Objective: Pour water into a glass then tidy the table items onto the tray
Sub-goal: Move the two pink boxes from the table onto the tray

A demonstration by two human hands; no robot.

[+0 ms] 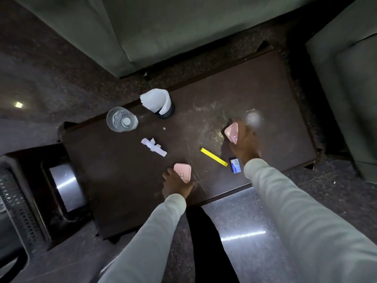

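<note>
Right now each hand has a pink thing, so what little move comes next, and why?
Probably lift both and stack them. The left hand grips one pink plate, the right hand grips the other pink plate, tilted off the table. No tray clearly shows, so stacking seems the tidy step.

Pink plates (183, 172), yellow strip (213, 159), brown table (122, 180)

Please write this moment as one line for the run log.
left hand: holds pink plate | right hand: holds second pink plate | glass: upright on table | yellow strip, crumpled paper: untouched
</note>
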